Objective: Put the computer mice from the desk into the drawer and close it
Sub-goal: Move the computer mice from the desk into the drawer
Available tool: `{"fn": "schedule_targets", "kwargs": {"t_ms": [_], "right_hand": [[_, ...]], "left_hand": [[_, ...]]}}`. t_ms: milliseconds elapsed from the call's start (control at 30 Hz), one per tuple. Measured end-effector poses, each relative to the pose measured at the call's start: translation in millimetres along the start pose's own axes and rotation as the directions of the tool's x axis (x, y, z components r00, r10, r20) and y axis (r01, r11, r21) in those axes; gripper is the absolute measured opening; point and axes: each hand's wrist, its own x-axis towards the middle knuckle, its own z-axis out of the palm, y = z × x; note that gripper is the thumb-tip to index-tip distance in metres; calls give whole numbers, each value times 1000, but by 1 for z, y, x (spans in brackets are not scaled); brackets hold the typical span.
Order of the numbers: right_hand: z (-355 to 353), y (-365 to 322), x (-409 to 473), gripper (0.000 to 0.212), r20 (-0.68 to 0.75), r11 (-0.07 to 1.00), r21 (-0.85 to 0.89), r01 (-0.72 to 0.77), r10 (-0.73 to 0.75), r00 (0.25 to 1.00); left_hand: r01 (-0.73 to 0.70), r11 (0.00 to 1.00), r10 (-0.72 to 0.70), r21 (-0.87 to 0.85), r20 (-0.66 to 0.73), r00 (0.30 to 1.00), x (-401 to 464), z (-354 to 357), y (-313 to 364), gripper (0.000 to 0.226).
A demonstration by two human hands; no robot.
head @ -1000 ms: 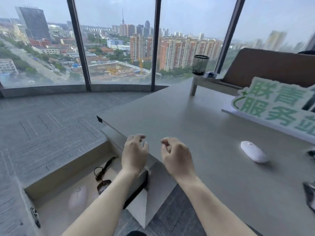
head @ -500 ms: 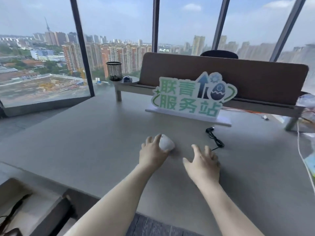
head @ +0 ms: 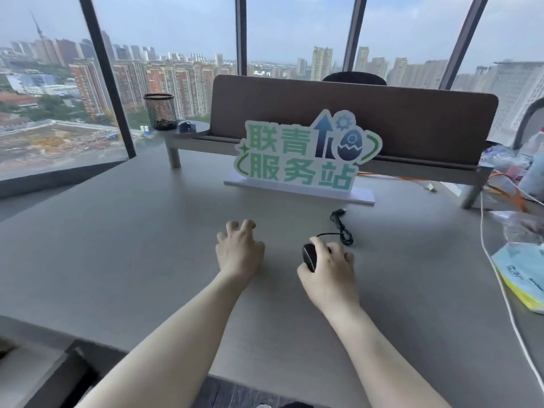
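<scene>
My right hand point(head: 328, 270) is closed around a black wired mouse point(head: 309, 256) on the grey desk point(head: 132, 245); its black cable point(head: 341, 228) loops away toward the sign. My left hand point(head: 240, 251) lies curled on the desk a little to the left, over the spot where the white mouse was. That white mouse is hidden under the hand. A corner of the open drawer point(head: 26, 375) shows below the desk edge at the bottom left.
A green-lettered sign point(head: 303, 160) stands behind the hands, before a brown divider on a raised shelf point(head: 191, 135) with a mesh pen cup point(head: 160, 111). White cable point(head: 500, 284), plastic bags and a blue-yellow packet point(head: 521, 272) lie at the right.
The view swung right from the drawer to the desk. My left hand closed over the white mouse, hiding it. My right hand moved onto the black mouse and gripped it.
</scene>
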Motion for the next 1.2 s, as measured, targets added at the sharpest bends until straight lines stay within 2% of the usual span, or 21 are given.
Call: {"fn": "schedule_targets", "kwargs": {"t_ms": [167,300,433,567,733,800,867,933,1067,1200], "right_hand": [[-10,-81,-12,50,-114,937,260,234,-211,971],[-9,-167,-38,47,-128,833,418,363,-342,931],[13,-243,-80,46,-110,712,558,427,-447,888],[49,-304,-129,45,-57,586,679,443,-559,827],[101,-356,-180,46,63,521,766,377,-643,763],[115,-354,-183,46,89,511,788,344,-647,758],[163,-390,-206,46,202,553,782,288,-662,722],[172,-386,-212,48,253,574,780,250,-654,713],[216,-397,-227,48,376,614,739,276,-717,586],[247,-411,-241,46,480,643,721,257,-732,483]], "left_hand": [[23,986,-59,-165,-223,973,-27,-75,-57,55],[96,982,-147,-161,-346,927,-57,-151,-132,53],[252,958,-285,-133,-418,862,-102,-215,-214,52],[432,896,-426,-104,-475,770,-154,-258,-292,50],[633,764,-619,-123,-417,666,-201,-276,-377,53],[659,745,-644,-101,-367,672,-208,-271,-384,54],[754,646,-745,-119,-315,589,-222,-273,-436,54],[773,630,-760,-75,-267,593,-227,-261,-449,55],[820,570,-812,-48,-184,554,-227,-243,-483,55],[830,558,-823,-25,-150,548,-221,-231,-498,56]]}}
